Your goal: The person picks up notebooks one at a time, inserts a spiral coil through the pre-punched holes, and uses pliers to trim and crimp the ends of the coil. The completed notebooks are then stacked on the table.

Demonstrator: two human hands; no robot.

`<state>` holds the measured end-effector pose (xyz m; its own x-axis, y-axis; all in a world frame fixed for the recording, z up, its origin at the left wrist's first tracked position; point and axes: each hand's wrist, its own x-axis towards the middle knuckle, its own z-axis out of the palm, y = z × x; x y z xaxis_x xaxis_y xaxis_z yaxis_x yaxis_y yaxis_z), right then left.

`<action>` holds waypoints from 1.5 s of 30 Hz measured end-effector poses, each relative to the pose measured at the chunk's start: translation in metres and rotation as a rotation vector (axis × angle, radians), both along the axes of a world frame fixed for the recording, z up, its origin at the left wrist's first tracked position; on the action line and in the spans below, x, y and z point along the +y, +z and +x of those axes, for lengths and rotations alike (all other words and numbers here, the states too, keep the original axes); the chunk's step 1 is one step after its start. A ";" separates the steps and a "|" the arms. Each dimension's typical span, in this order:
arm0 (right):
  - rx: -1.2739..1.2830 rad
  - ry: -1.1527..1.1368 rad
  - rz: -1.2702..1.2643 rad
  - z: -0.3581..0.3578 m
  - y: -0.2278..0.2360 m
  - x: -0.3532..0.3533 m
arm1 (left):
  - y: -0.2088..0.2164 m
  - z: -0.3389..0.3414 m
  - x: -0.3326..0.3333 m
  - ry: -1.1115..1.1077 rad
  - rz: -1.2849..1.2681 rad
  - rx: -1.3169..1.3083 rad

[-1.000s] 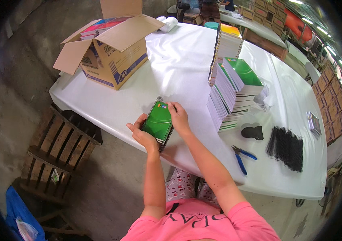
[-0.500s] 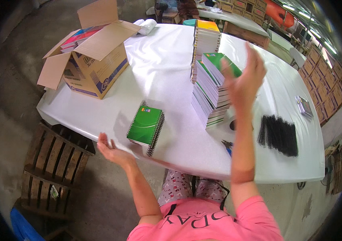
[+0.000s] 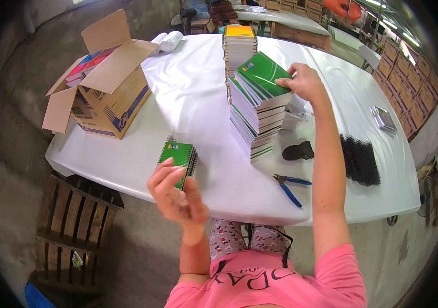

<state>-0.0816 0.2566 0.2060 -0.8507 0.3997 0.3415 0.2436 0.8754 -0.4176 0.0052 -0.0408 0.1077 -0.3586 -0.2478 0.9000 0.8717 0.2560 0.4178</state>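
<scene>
– Where is the green-covered pad (image 3: pixel 263 75) found?
– It is seen on top of a tall stack of pads (image 3: pixel 267 126), turned slightly askew over those beneath.
– Is it held?
– Its right-hand corner is pinched by the right hand (image 3: pixel 303 82): the thumb is laid on the cover, the fingers are bent behind the edge.
– And the left hand (image 3: pixel 178 196)?
– It is blurred, half open with fingers loosely curled, and nothing is seen in it. Part of the spiral-bound green notebooks (image 3: pixel 178 152) is hidden behind it; whether they are touched cannot be told.
– What is set around the stack?
– A yellow-topped stack (image 3: pixel 240 45) is placed just behind. Near its right side, a black pad-like object (image 3: pixel 298 151), blue-handled pliers (image 3: pixel 298 180) and black spiral coils (image 3: pixel 361 160) are laid out on the white-covered table (image 3: pixel 219 190).
– Farther off?
– An open cardboard box (image 3: pixel 116 105) is stood at the table's left, with red and blue books (image 3: pixel 88 66) inside.
</scene>
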 end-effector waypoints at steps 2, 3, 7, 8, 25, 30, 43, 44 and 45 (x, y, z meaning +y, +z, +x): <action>0.244 -0.170 0.241 0.025 0.002 -0.023 | 0.012 0.008 0.013 -0.071 -0.150 0.010; 0.509 0.027 0.166 0.030 -0.003 -0.015 | 0.016 0.012 0.019 -0.077 -0.194 0.017; 0.378 0.452 -0.060 0.122 -0.025 -0.081 | 0.013 0.036 0.035 -0.036 -0.292 0.053; 0.212 0.556 -0.170 0.137 -0.052 -0.087 | 0.007 0.042 0.040 -0.015 -0.422 -0.008; -0.277 -0.499 0.370 0.132 -0.217 0.125 | -0.110 0.020 0.086 0.157 -0.692 -0.281; -0.312 -0.329 0.239 0.142 -0.174 0.132 | -0.117 0.017 0.083 0.127 -0.651 -0.276; -0.155 0.484 -0.707 0.181 -0.152 -0.037 | -0.120 0.015 0.083 0.135 -0.648 -0.277; -0.098 0.473 -0.704 0.180 -0.157 -0.039 | -0.120 0.015 0.084 0.135 -0.650 -0.269; -0.041 0.466 -0.700 0.179 -0.160 -0.040 | -0.120 0.014 0.084 0.138 -0.651 -0.261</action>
<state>0.0975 0.2167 0.0461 -0.9874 0.1124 0.1111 -0.0520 0.4326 -0.9001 0.0193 0.0435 -0.0123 -0.5868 0.2519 0.7696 0.7057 0.6252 0.3334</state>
